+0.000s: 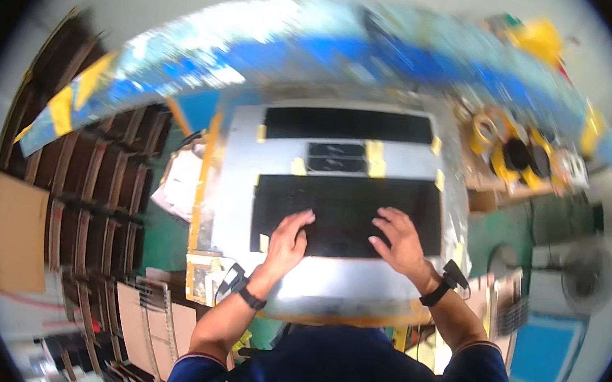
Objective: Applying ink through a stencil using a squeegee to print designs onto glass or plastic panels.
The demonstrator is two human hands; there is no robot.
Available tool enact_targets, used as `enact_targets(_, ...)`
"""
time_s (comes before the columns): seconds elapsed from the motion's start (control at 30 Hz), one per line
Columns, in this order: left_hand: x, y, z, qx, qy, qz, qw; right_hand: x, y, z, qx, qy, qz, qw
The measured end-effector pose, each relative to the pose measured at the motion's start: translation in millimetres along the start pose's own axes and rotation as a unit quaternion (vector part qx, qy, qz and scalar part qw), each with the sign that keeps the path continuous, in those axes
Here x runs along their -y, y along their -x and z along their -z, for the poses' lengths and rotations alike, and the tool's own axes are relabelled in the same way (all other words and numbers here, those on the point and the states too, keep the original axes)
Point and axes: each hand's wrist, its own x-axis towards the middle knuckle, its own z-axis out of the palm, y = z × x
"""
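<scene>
Left hand (287,245) and right hand (401,244): fingers spread, over the large black panel (348,213) on the desk's (345,282) near side; contact unclear. Apparent step: aligning or smoothing the panel. Next move likely calls for light, even pressure.

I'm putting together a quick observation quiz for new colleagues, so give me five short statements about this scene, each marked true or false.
1. The left hand and the right hand both reach over the larger black panel. True.
2. The left hand is clenched into a fist. False: it is open.
3. Two small black pieces lie between the larger black panel and the narrower black panel. True.
4. The fan stands on the person's left. False: it is on the right.
5. A dark band circles each wrist. True.
</scene>
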Motion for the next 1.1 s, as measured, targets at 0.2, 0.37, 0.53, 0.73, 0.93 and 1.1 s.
enact_targets(0.2,-56.7,109.0,-76.9,0.272,0.165,-0.041,0.947,103.0,157.9,-1.5,-0.028,-0.064,-0.139,0.988)
enact_targets(0.37,-104.3,185.1,-146.0,0.459,0.209,-0.092,0.858,170.9,300.2,17.5,-0.065,-0.019,-0.288,0.955)
enact_targets(0.53,-143.4,244.7,-221.9,0.58,0.177,-0.084,0.791,198.8,448.8,47.9,-0.188,0.075,-0.517,0.832)
enact_targets(0.73,-194.6,317.8,-369.1,0.547,0.007,-0.177,0.818,170.2,625.7,92.6,-0.27,0.158,-0.631,0.71)
enact_targets(0.93,-262.1,357.2,-443.9,0.535,-0.049,-0.103,0.837,110.9,755.3,95.1,-0.369,0.066,-0.758,0.534)
enact_targets(1.1,-290.8,359.6,-467.0,0.541,-0.092,-0.164,0.82,96.3,794.4,84.8,-0.329,-0.1,-0.78,0.522)
